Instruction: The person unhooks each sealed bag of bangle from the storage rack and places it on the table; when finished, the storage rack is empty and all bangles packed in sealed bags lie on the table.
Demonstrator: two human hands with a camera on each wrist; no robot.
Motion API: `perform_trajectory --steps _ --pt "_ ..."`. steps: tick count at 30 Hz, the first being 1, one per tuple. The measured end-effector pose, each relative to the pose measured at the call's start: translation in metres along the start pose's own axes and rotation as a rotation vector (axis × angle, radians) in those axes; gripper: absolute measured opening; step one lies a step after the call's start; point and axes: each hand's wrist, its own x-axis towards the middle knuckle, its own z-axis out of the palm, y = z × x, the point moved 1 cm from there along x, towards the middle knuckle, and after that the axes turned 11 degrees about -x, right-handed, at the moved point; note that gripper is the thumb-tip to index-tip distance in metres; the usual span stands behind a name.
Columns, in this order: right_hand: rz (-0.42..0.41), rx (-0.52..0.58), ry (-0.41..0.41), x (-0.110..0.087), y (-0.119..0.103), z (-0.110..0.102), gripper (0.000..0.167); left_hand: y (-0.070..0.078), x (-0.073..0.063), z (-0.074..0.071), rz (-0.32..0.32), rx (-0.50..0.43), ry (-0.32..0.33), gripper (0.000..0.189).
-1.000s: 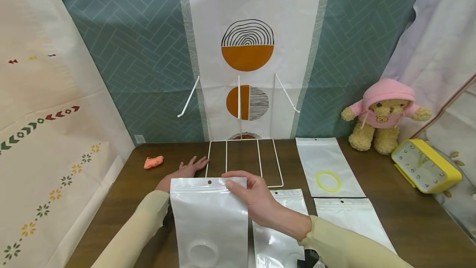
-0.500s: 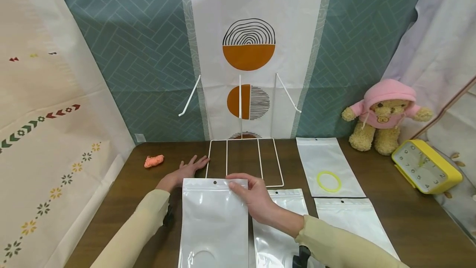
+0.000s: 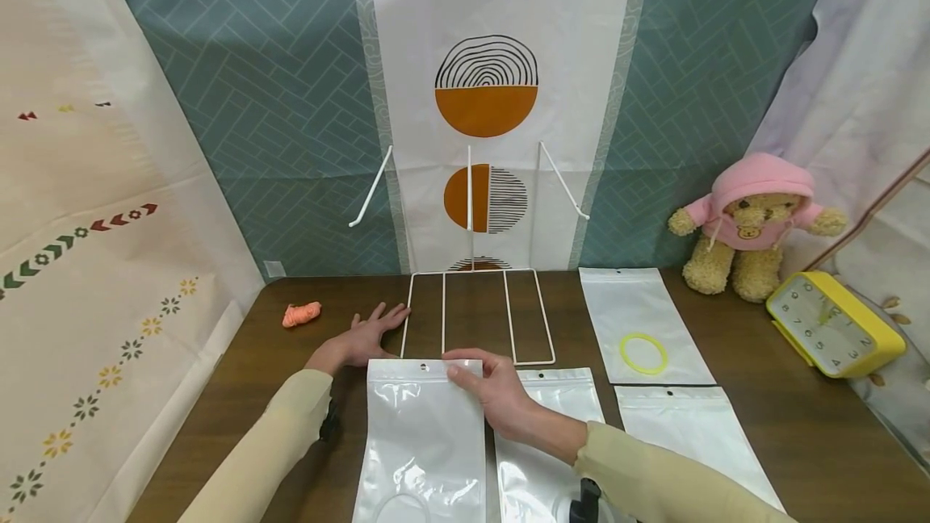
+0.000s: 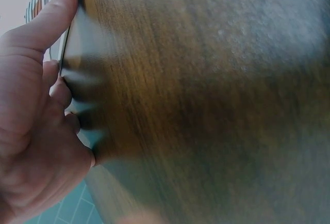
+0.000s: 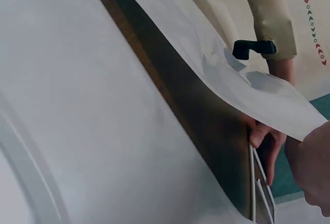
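My right hand (image 3: 497, 394) pinches the top right corner of a white zip pouch (image 3: 425, 442), thumb on its front face. A small round hole marks the pouch's top strip, and a ring shape shows near its lower part. In the right wrist view the raised pouch (image 5: 206, 53) slants above the table. My left hand (image 3: 363, 337) lies with fingers spread on the table, fingertips at the left side of a white wire rack (image 3: 475, 271). The left wrist view shows that hand (image 4: 38, 100) low against the wood, holding nothing.
More white pouches lie right: one under my right forearm (image 3: 567, 394), one nearer the front (image 3: 683, 426), and one behind (image 3: 625, 305) with a yellow ring (image 3: 643, 353). An orange yarn bundle (image 3: 301, 314), a teddy bear (image 3: 756, 224) and a yellow clock (image 3: 835, 323) stand around.
My right hand has lowered the pouch, and its left edge has swung right. The left hand keeps its place beside the rack.
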Motion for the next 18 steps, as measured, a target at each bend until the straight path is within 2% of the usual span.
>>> perform_trajectory --steps 6,13,18 --pt "-0.015 -0.052 -0.046 0.004 0.005 -0.003 0.033 0.003 -0.001 0.001 0.001 0.011 0.010 0.098" --pt "-0.146 -0.308 -0.034 0.010 0.006 -0.008 0.023 0.003 -0.001 0.001 0.008 0.011 0.016 0.099" --pt "-0.189 -0.455 -0.019 0.016 0.008 -0.010 0.020 0.003 -0.001 0.000 0.003 0.011 0.011 0.100"
